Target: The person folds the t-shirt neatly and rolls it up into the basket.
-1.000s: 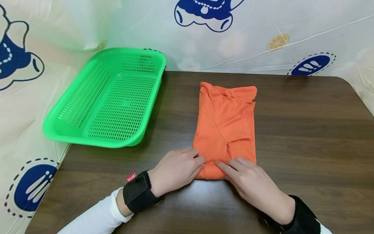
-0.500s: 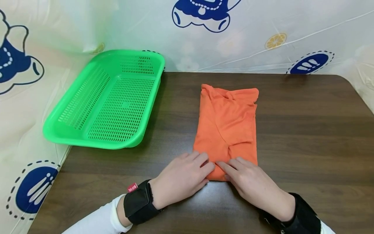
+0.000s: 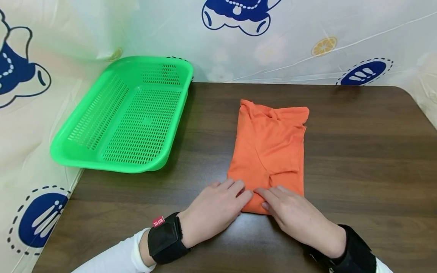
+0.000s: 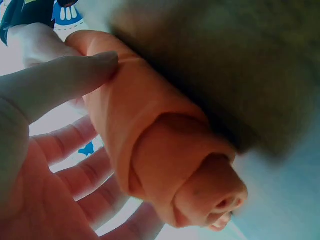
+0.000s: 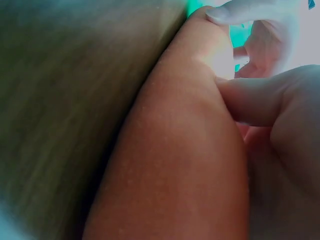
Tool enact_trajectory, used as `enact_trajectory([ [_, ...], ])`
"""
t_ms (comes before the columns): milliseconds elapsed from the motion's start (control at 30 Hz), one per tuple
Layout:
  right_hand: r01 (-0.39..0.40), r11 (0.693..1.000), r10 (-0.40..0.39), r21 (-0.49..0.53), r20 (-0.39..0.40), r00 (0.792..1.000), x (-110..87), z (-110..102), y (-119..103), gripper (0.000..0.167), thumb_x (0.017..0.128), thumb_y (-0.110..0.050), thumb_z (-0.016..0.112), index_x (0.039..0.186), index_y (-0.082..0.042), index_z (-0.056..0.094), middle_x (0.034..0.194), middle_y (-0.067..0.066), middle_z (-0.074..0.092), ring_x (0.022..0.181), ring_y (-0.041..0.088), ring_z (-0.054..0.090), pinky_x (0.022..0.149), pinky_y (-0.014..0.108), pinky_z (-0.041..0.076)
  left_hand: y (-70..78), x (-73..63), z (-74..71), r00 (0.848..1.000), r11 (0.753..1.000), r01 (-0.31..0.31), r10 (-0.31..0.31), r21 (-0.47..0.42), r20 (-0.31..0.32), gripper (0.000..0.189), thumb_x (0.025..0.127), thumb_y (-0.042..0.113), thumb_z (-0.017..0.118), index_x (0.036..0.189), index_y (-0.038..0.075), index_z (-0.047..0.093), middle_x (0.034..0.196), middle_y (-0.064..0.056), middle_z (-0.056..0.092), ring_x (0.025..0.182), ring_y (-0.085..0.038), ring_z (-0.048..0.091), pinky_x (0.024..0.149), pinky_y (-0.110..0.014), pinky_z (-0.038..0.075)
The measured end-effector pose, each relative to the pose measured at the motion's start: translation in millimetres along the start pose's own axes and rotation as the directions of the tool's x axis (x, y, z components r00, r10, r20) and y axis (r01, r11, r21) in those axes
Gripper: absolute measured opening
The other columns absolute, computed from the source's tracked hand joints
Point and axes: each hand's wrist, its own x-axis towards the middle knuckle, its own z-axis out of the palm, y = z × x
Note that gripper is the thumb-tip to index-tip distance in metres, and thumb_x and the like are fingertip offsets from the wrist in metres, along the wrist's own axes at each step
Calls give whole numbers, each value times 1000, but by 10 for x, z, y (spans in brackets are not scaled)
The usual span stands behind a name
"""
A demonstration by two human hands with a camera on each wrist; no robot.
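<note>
A folded orange shirt (image 3: pixel 269 151) lies lengthwise on the brown table (image 3: pixel 368 170), wrinkled, with a curved seam across its face. Its near end is rolled into a thick layered roll (image 4: pixel 170 145), seen end-on in the left wrist view. My left hand (image 3: pixel 215 210) holds this near end by its left part, thumb on the near side and fingers over the far side. Close beside it, my right hand (image 3: pixel 297 216) grips the right part of the roll, its thumb (image 5: pixel 255 100) pressed against the fabric. The fingertips are partly hidden behind the cloth.
To the left stands a green perforated plastic basket (image 3: pixel 164 151), partly over the table's edge. A pale plastic sheet (image 3: pixel 290 34) with blue prints hangs behind the table and along its left side. Both wrists wear black straps (image 3: pixel 167 239).
My left hand has slid rightward along the near end, closer to the right hand. The shirt has shifted slightly right and toward me. My right hand has barely moved.
</note>
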Motion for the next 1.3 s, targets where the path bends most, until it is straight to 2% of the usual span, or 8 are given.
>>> enact_trajectory([
  [167,-11,1000,11,4,15,1000,4,-11,-12,25,87,-20,56,111,-12,56,85,-9,53,74,4,47,62,21,42,18,-5,31,1000,1000,7,-8,28,28,13,85,14,57,97,17,51,77,4,38,64,-12,36,43,-23,27],
  [333,-29,1000,29,-3,22,999,9,-17,-21,25,88,-23,55,112,-14,57,85,-10,52,74,3,46,61,21,41,5,-7,44,999,1000,10,-11,3,41,16,84,11,58,98,17,52,74,3,40,63,-12,39,42,-22,28],
  [500,-40,999,40,-11,21,999,12,-11,-29,27,89,-25,53,113,-15,57,84,-11,51,73,2,43,60,20,39,-27,-5,44,999,1000,5,-3,-27,49,18,83,9,55,99,17,55,76,3,47,65,-12,45,46,-23,35],
  [633,-27,999,27,-20,20,999,4,-3,-29,34,87,-34,55,114,-13,56,88,-10,52,77,4,46,64,22,41,-51,-2,39,999,998,6,-2,-61,52,18,82,10,56,99,17,56,75,3,48,66,-11,46,49,-23,39],
  [767,2,999,-1,-33,13,1000,3,5,-31,44,83,-41,59,116,-12,55,91,-9,53,81,5,49,67,25,43,-84,-7,14,996,995,24,-16,-98,86,24,80,17,61,103,18,56,76,4,49,68,-10,47,50,-24,40],
  [933,38,998,-39,-54,-3,999,1,2,-30,49,76,-39,67,116,-12,55,88,-9,48,75,6,46,61,23,42,-117,-17,-10,989,989,46,-25,-139,146,34,78,25,67,109,18,56,81,4,52,72,-10,49,55,-25,43],
  [1067,57,997,-58,-58,-3,998,-2,0,-23,51,74,-37,70,116,-12,55,88,-9,46,73,7,44,60,23,40,-138,-19,-24,979,981,69,-32,-183,199,37,79,27,67,113,18,56,83,6,53,74,-9,49,59,-25,43],
  [1300,67,996,-67,-58,2,998,1,3,-9,53,72,-35,72,117,-13,54,92,-8,48,78,8,47,64,26,43,-172,-13,-27,963,961,111,-41,-252,267,33,82,26,62,114,18,56,81,9,53,74,-7,49,61,-24,43],
])
